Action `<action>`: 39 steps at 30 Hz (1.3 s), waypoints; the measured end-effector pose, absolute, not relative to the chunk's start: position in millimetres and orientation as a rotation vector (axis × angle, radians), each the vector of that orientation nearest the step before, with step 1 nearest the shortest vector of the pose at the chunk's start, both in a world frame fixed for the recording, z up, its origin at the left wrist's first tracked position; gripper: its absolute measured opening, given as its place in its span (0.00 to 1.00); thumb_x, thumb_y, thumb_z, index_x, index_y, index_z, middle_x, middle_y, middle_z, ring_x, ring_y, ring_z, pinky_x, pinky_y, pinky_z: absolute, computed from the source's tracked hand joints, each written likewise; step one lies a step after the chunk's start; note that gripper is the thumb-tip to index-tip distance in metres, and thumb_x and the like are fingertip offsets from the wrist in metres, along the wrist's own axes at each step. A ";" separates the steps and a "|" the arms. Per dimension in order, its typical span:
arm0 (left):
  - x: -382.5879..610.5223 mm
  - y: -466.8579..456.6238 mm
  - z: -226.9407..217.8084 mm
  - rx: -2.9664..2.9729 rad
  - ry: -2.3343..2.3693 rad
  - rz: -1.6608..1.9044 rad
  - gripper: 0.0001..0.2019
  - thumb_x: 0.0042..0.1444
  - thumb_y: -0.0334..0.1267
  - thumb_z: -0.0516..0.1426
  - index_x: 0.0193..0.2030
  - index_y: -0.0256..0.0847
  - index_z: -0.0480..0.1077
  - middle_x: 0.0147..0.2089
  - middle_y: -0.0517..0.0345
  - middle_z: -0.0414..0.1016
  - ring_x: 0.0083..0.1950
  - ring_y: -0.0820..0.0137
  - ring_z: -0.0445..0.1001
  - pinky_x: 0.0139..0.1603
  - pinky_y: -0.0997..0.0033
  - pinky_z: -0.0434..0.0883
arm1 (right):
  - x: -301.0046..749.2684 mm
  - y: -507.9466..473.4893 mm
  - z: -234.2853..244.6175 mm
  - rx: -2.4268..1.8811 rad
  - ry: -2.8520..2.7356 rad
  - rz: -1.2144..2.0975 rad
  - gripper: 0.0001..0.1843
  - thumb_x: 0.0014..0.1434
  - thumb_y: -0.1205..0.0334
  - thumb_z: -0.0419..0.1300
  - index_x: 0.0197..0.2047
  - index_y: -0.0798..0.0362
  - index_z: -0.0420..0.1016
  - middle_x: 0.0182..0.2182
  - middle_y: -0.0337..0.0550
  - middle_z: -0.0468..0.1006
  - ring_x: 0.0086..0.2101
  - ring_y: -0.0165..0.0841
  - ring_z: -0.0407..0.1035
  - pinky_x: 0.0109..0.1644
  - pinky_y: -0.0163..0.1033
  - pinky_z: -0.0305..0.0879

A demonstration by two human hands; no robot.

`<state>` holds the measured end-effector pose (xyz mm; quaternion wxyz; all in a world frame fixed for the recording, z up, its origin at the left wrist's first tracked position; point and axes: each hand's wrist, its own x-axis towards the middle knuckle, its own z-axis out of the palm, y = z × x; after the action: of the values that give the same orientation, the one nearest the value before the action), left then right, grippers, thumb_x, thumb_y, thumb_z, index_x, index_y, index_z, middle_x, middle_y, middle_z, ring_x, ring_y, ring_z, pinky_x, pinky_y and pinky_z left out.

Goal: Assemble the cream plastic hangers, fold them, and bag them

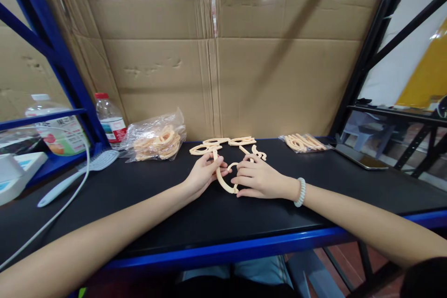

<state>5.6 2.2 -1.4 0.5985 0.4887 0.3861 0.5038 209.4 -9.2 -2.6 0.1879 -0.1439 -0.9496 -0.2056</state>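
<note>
My left hand [206,172] grips the upper end of a curved, pale wooden piece [224,183], thumb in front and fingers behind. At the curve's lower right end, the fingertips of my right hand [260,178] close on it; another small piece may be under them, but the hand hides it. A smaller arched piece [233,165] shows between the hands. Just beyond lie loose pale wooden pieces: a pointed oval frame [200,150], two more flat cut-outs [241,141] and a wavy piece [259,152] behind my right hand.
A clear bag of wooden pieces [159,144] sits back left beside a red-capped bottle [111,121]. A hairbrush [80,174] and white cable [75,191] lie at left. Right are a smaller bag [303,143] and a phone [361,157]. Cardboard [279,70] walls the back.
</note>
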 end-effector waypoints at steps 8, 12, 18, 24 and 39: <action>0.2 8.0 -5.7 1.485 1.051 1.274 0.16 0.63 0.43 0.49 0.55 0.39 0.60 0.52 0.44 0.68 0.42 0.64 0.76 0.40 0.62 0.75 | 211.1 -7.1 -7.9 -0.474 -2.617 -0.557 0.11 0.65 0.60 0.50 0.38 0.54 0.72 0.29 0.41 0.75 0.35 0.33 0.67 0.55 0.47 0.52; -8.0 6.7 -1.6 2.204 1.107 1.419 0.25 0.56 0.37 0.55 0.60 0.43 0.57 0.65 0.45 0.54 0.64 0.57 0.57 0.60 0.54 0.61 | 213.1 -4.6 -8.2 -0.501 -2.570 -0.490 0.09 0.64 0.62 0.52 0.37 0.54 0.71 0.30 0.41 0.77 0.37 0.34 0.68 0.55 0.46 0.54; -6.6 -5.1 -4.2 2.965 0.815 0.745 0.12 0.56 0.36 0.55 0.47 0.43 0.64 0.46 0.54 0.73 0.51 0.63 0.70 0.65 0.51 0.48 | 213.5 -2.9 -10.1 -0.528 -2.553 -0.550 0.08 0.63 0.62 0.52 0.36 0.54 0.71 0.31 0.43 0.76 0.36 0.34 0.68 0.55 0.47 0.56; -2.7 -1.3 -11.9 2.966 0.890 0.717 0.05 0.62 0.38 0.50 0.37 0.41 0.63 0.36 0.58 0.72 0.37 0.67 0.72 0.45 0.64 0.63 | 213.5 -2.7 -11.0 -0.543 -2.521 -0.542 0.09 0.63 0.60 0.52 0.37 0.54 0.71 0.30 0.42 0.75 0.34 0.33 0.67 0.55 0.46 0.56; -4.5 -1.3 -10.5 3.157 0.877 0.533 0.05 0.60 0.33 0.49 0.35 0.40 0.65 0.33 0.58 0.70 0.35 0.68 0.70 0.35 0.69 0.60 | 209.0 -5.4 -13.6 -0.575 -2.502 -0.281 0.09 0.61 0.56 0.55 0.33 0.52 0.68 0.23 0.34 0.73 0.23 0.28 0.56 0.46 0.41 0.52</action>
<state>-4.5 -1.3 -10.5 -0.0892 0.9472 0.2632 0.1599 209.0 -5.4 -13.6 0.2760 -0.2139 -0.9312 -0.1047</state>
